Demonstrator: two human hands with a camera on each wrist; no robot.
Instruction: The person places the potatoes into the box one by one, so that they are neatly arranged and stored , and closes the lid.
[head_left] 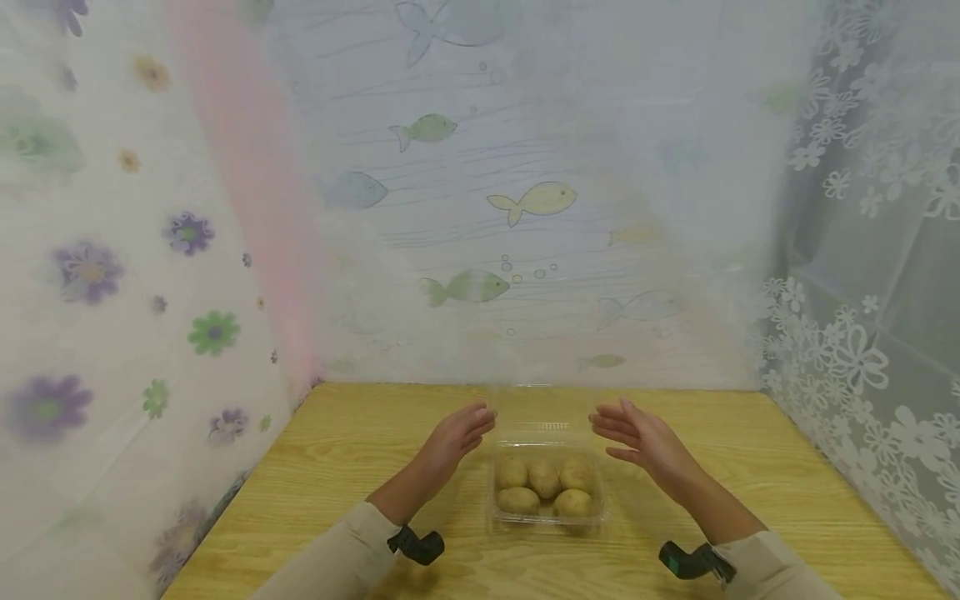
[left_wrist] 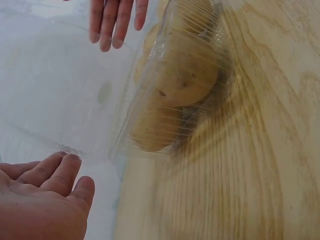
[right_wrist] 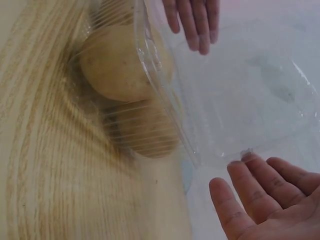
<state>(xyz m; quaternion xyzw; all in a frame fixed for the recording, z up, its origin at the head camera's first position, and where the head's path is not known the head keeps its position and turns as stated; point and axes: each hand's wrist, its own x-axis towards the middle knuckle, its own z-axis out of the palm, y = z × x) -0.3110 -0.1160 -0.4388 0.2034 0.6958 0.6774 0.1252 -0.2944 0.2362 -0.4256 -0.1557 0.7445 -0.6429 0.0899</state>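
A clear plastic clamshell box (head_left: 547, 521) holding several potatoes (head_left: 543, 479) stands on the table, and its transparent lid (left_wrist: 65, 95) is raised at the far side. My left hand (head_left: 452, 442) is to the left of the lid, fingers extended and palm turned inward. Opposite it, my right hand (head_left: 647, 440) is held the same way on the right. In both wrist views the fingertips come up to the lid's side edges; whether they touch cannot be told. Through the ribbed side wall the potatoes (right_wrist: 122, 62) show at close range.
The wooden table (head_left: 360, 467) runs back to a hanging sheet (head_left: 555, 333) printed with fish. Flowered curtains (head_left: 112, 333) enclose the left side and a lacy one (head_left: 855, 358) the right. Each wrist carries a small black camera (head_left: 420, 546).
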